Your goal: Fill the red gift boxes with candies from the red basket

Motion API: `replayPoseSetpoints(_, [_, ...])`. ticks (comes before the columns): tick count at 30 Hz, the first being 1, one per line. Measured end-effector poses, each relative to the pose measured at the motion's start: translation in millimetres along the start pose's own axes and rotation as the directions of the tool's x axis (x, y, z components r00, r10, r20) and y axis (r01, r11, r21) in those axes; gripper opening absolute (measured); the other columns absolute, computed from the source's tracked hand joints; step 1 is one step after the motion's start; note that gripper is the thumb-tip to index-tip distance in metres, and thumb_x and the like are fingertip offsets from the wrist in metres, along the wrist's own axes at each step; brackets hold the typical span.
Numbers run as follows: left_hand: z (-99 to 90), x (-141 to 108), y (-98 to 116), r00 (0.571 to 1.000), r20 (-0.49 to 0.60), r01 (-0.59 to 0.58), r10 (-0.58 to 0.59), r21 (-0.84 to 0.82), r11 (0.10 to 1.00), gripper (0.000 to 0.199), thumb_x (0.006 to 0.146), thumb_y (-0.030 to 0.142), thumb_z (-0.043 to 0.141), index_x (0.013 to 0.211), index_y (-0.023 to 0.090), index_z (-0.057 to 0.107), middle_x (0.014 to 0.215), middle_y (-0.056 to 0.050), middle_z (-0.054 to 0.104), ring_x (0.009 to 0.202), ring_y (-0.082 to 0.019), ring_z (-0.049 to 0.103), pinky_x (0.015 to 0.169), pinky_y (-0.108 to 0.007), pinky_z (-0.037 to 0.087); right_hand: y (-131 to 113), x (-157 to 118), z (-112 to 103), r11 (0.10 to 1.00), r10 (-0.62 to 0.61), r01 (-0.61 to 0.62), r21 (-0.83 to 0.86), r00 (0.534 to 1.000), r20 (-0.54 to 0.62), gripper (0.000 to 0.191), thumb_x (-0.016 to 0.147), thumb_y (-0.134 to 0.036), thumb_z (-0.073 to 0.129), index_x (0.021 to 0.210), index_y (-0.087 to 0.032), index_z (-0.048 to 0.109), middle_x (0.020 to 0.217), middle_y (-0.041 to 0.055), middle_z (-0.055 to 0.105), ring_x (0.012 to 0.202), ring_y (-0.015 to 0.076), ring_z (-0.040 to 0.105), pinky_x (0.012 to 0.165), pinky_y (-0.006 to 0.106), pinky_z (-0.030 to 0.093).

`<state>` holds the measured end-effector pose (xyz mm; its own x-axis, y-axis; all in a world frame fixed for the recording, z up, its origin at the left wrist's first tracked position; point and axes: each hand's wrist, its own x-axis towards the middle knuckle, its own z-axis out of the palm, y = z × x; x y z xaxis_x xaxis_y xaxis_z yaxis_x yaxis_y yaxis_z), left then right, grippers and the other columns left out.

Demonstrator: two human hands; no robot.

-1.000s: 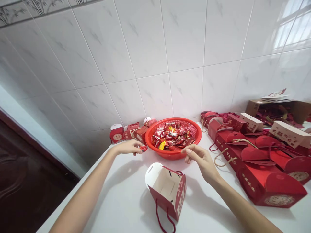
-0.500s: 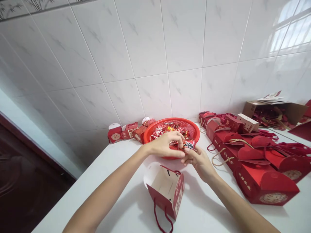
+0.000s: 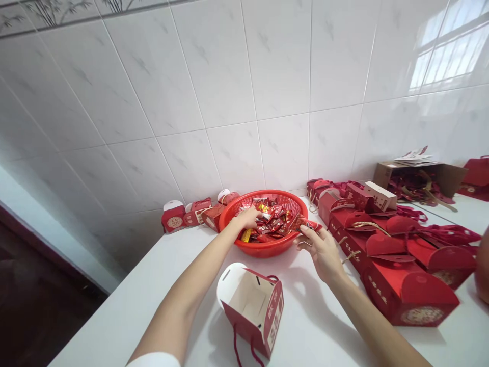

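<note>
A red plastic basket [image 3: 263, 250] full of shiny red wrapped candies [image 3: 273, 229] stands against the wall. My left hand [image 3: 248, 218] is inside its left part, fingers bunched together among the candies; whatever they grip is hidden. At the right rim, my right hand [image 3: 323, 252] pinches red candy packets [image 3: 311, 224] between thumb and fingers. Nearer to me, an open red gift box [image 3: 257, 311] with its white-lined flap up and dark red cord handles stands on the table; its pale inside shows no contents.
Several closed red gift boxes [image 3: 410, 290] fill the right side of the white table [image 3: 153, 306]. Smaller red boxes [image 3: 174, 216] stand left of the basket. A cardboard box [image 3: 385, 178] with dark red ribbons lies behind on the right. A blurred brownish shape [image 3: 483, 265] shows at the right edge.
My hands have moved apart. The left has gone from beside the right one into the basket's left part, while the right keeps its packet at the right rim. The camera view has shifted slightly.
</note>
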<state>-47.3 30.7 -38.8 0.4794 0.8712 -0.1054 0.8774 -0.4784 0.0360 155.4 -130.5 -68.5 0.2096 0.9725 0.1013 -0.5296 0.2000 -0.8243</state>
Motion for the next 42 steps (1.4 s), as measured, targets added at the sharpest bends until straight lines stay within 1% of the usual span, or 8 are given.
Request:
replayPoseSetpoints(6, [5.2, 0.6, -1.6, 0.993, -0.115, 0.02, -0.031, -0.097, 0.995, 0.013, 0.076, 0.008, 0.061, 0.07, 0.017, 0.069, 0.077, -0.007, 0.068, 0.076, -0.021, 0.064, 0.068, -0.027, 0.045, 1.6, 0.5, -0.2, 1.0, 0.012, -0.012, -0.001, 1.0, 0.01, 0.046, 0.055, -0.048, 0.09, 0.078, -0.017, 0.065, 0.071, 0.0002, 0.066, 0.056, 0.0148, 0.063, 0.05, 0.026, 0.048])
replayPoseSetpoints(11, [-5.9, -14.2, -0.3, 0.957, -0.284, -0.042, -0.048, -0.303, 0.952, 0.026, 0.093, 0.021, 0.043, 0.085, 0.015, 0.067, 0.078, -0.006, 0.067, 0.071, -0.017, 0.06, 0.066, -0.025, 0.045, 3.8, 1.4, -1.3, 1.0, 0.008, -0.009, 0.008, 0.999, 0.033, 0.044, 0.058, -0.05, 0.089, 0.079, -0.017, 0.069, 0.079, 0.0028, 0.068, 0.061, 0.0152, 0.063, 0.052, 0.027, 0.05])
replayPoseSetpoints(16, [-20.6, -41.3, 20.5, 0.937, -0.349, -0.295, 0.017, -0.764, 0.574, 0.035, 0.081, 0.047, 0.066, 0.087, 0.013, 0.07, 0.083, -0.004, 0.069, 0.067, -0.014, 0.06, 0.066, -0.027, 0.049, 7.3, 1.4, -1.7, 0.997, -0.072, 0.069, 0.038, 0.993, 0.095, 0.038, 0.064, -0.047, 0.088, 0.087, -0.021, 0.073, 0.096, 0.0045, 0.072, 0.087, 0.0203, 0.066, 0.077, 0.036, 0.057])
replayPoseSetpoints(20, [-32.4, -62.4, 53.3, 0.944, -0.298, -0.329, 0.14, -0.82, 0.468, 0.034, 0.077, 0.044, 0.074, 0.092, 0.014, 0.074, 0.088, -0.006, 0.073, 0.074, -0.016, 0.064, 0.071, -0.029, 0.052, 6.7, -0.3, -0.1, 0.987, -0.13, 0.11, 0.12, 0.976, 0.177, 0.028, 0.069, -0.042, 0.087, 0.087, -0.024, 0.074, 0.1, 0.0028, 0.073, 0.097, 0.021, 0.066, 0.091, 0.04, 0.056])
replayPoseSetpoints(25, [-37.1, -60.5, 62.7, 0.941, -0.263, -0.334, 0.213, -0.826, 0.453, 0.035, 0.087, 0.046, 0.062, 0.097, 0.014, 0.075, 0.095, -0.007, 0.075, 0.08, -0.018, 0.068, 0.077, -0.029, 0.054, 2.7, 2.1, -2.3, 0.977, -0.18, 0.164, 0.139, 0.977, 0.117, 0.027, 0.069, -0.037, 0.087, 0.089, -0.023, 0.075, 0.098, 0.0029, 0.074, 0.089, 0.0193, 0.068, 0.09, 0.042, 0.057])
replayPoseSetpoints(29, [-23.9, -35.9, 44.0, 0.96, -0.252, -0.273, 0.126, -0.727, 0.63, 0.029, 0.086, 0.034, 0.06, 0.096, 0.013, 0.076, 0.097, -0.009, 0.076, 0.083, -0.019, 0.068, 0.076, -0.028, 0.053, 1.5, 6.6, -7.6, 0.975, -0.169, 0.167, 0.15, 0.986, 0.003, 0.028, 0.065, -0.038, 0.089, 0.081, -0.022, 0.072, 0.091, 0.001, 0.072, 0.079, 0.0165, 0.066, 0.077, 0.038, 0.06])
replayPoseSetpoints(36, [12.3, 2.2, 41.7, 0.957, 0.123, -0.174, 0.264, -0.487, 0.856, 0.028, 0.073, 0.011, 0.061, 0.093, 0.016, 0.081, 0.086, -0.003, 0.079, 0.081, -0.018, 0.067, 0.075, -0.023, 0.049, -4.9, 8.5, -8.8, 0.972, -0.159, 0.17, 0.16, 0.984, -0.082, 0.037, 0.055, -0.04, 0.093, 0.079, -0.021, 0.072, 0.087, 0.0012, 0.07, 0.077, 0.0149, 0.064, 0.064, 0.029, 0.059])
replayPoseSetpoints(42, [5.5, -4.6, 32.8, 0.978, -0.11, -0.203, 0.175, -0.662, 0.721, 0.026, 0.075, 0.017, 0.061, 0.095, 0.011, 0.077, 0.091, -0.007, 0.075, 0.086, -0.021, 0.066, 0.08, -0.029, 0.05, -4.9, 10.6, -11.2, 0.973, -0.17, 0.181, 0.141, 0.982, -0.087, 0.036, 0.056, -0.041, 0.092, 0.077, -0.02, 0.071, 0.084, 0.0008, 0.068, 0.074, 0.0141, 0.061, 0.061, 0.028, 0.058])
